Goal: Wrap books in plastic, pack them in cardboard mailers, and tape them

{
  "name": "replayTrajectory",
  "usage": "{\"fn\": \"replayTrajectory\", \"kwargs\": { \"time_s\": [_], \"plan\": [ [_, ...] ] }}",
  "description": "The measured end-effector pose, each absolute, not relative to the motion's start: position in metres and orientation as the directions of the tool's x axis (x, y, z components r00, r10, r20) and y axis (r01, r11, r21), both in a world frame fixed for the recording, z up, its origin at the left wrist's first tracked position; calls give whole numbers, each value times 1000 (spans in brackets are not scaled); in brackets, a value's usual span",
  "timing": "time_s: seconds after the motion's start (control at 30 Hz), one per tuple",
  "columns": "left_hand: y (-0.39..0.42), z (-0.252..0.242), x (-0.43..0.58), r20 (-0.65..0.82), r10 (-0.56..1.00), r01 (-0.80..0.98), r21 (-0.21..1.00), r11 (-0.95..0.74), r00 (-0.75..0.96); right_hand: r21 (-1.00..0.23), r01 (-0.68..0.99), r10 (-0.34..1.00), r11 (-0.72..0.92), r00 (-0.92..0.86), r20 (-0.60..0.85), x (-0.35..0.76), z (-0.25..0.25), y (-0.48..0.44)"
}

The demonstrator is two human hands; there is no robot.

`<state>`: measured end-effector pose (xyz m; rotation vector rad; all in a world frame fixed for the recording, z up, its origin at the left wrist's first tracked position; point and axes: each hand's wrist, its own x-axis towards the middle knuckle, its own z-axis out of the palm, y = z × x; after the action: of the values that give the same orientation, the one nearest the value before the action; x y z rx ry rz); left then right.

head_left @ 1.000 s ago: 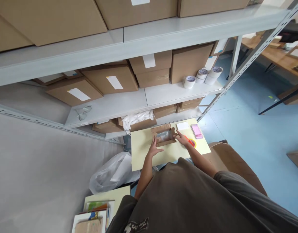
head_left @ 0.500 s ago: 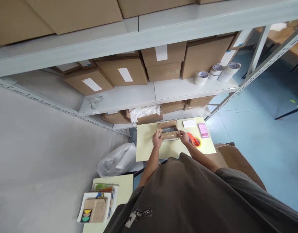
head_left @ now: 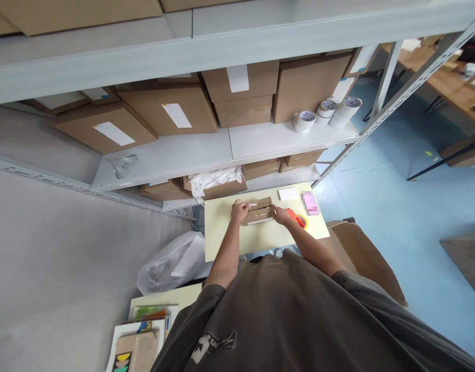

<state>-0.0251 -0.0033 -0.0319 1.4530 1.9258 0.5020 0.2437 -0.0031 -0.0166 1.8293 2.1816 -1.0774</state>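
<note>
A small cardboard box (head_left: pixel 257 213) lies on the pale yellow table (head_left: pixel 222 243), its top flaps folded inward with a narrow dark gap between them. At its left end, my left hand (head_left: pixel 239 210) has its fingers closed on the box's edge and flap. My right hand (head_left: pixel 279 214) grips the flap at the right end. Just right of that hand is an orange tape dispenser (head_left: pixel 295 217) with a yellow-rimmed roll. What the box holds is hidden now.
Behind the table stands a grey metal shelf (head_left: pixel 175 150) with cardboard boxes and white tape rolls (head_left: pixel 305 122). A white card (head_left: pixel 287 194) and a pink blurred item (head_left: pixel 310 203) lie on the table. An open carton (head_left: pixel 371 258) stands right, a plastic bag (head_left: pixel 173 263) left.
The box's flaps have come down over the opening, covering the grey contents seen before. My left hand has moved up to the flap, and the view has shifted to the right.
</note>
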Motion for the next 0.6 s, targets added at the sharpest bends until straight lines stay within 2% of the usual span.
{"fn": "replayTrajectory", "kwargs": {
  "time_s": [0.13, 0.2, 0.33, 0.4, 0.53, 0.6],
  "plan": [
    [-33, -55, 0, -309, 866, 591, 637, 495, -392, -561, 828, 939, -22, -175, -295, 256, -48, -47],
    [-41, -62, 6, -259, 863, 587, 645, 489, -433, -565, 822, 964, -79, -81, -252, 274, -64, -68],
    [-39, -67, 2, -160, 912, 676, 625, 390, -378, -545, 819, 971, -183, 64, -229, 322, -83, -86],
    [-32, -68, -1, -169, 915, 710, 584, 393, -367, -528, 824, 960, -206, 67, -271, 341, -87, -82],
    [-22, -69, 4, -178, 904, 724, 547, 419, -389, -457, 857, 856, -237, -38, -516, 349, -90, -65],
    [-22, -69, 12, -174, 904, 722, 551, 417, -390, -398, 881, 804, -256, -35, -594, 344, -91, -58]
  ]
}}
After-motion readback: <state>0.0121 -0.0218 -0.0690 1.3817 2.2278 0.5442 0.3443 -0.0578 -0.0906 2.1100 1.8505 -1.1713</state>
